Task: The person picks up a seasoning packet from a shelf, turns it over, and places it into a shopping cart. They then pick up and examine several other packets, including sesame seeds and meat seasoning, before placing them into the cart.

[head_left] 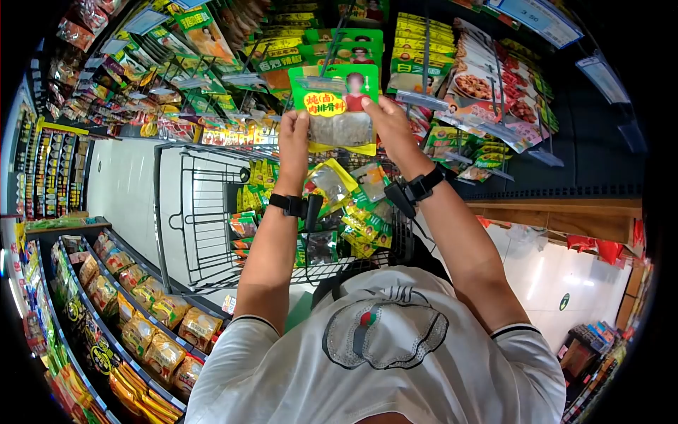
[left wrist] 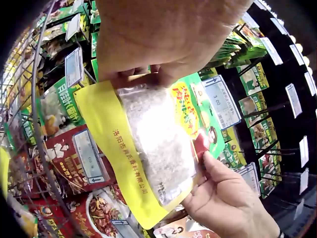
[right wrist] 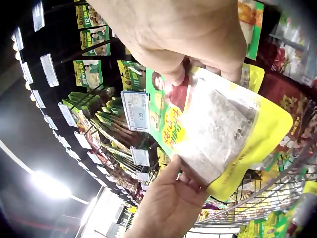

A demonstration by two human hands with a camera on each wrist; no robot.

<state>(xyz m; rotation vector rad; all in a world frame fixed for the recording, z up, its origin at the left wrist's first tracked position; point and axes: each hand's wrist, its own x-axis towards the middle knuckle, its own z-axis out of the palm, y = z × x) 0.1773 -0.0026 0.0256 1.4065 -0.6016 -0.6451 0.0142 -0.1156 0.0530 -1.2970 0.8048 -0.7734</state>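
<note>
A spice packet (head_left: 342, 127) with a green top, a yellow label and a clear window is held up in front of the hanging racks. My left hand (head_left: 293, 138) pinches one side edge, thumb on the front face. On the opposite edge my right hand (head_left: 392, 131) grips it, its thumb over the printed picture. Through the window (right wrist: 218, 126) a greyish filling shows, with glare across it. The left wrist view shows the packet's yellow bottom strip (left wrist: 121, 153) with printed characters. Most of the fingers are hidden behind the packet.
Below the hands stands a wire shopping cart (head_left: 205, 205) with several green and yellow packets (head_left: 364, 219) in it. Pegs hold rows of hanging packets (head_left: 420, 49), with price tags (left wrist: 220, 101) in front. Shelves of bagged goods (head_left: 166, 353) line the lower left.
</note>
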